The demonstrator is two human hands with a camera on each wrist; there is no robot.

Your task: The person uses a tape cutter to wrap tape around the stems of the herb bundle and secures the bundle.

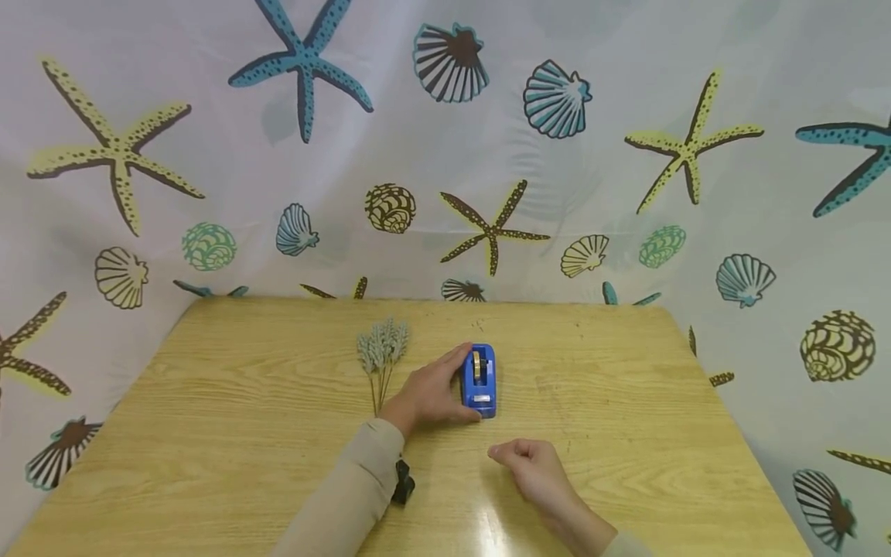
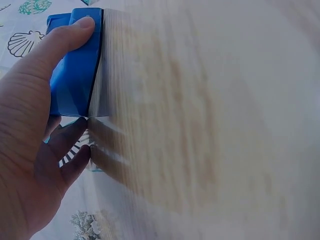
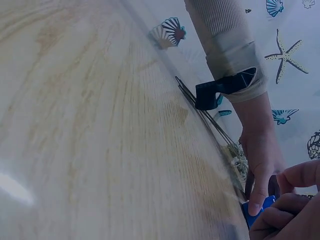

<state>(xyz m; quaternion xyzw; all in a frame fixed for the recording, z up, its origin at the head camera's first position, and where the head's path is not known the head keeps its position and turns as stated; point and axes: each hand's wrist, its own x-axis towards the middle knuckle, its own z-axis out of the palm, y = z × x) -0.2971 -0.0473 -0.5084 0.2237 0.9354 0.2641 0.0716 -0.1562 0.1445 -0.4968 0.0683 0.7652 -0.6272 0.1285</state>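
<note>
A blue tape dispenser with a roll of tape in it stands on the wooden table. My left hand grips it from the left side, with the thumb at its near end and the fingers along its side toward the far end. In the left wrist view the thumb presses on the dispenser's end. My right hand is just in front of the dispenser, to the right, with its fingers curled and the thumb near the index finger. No thing shows between them.
A bunch of dried grey-green stems lies on the table left of the dispenser. A black device is strapped at my left wrist. Behind the table hangs a white cloth printed with starfish and shells.
</note>
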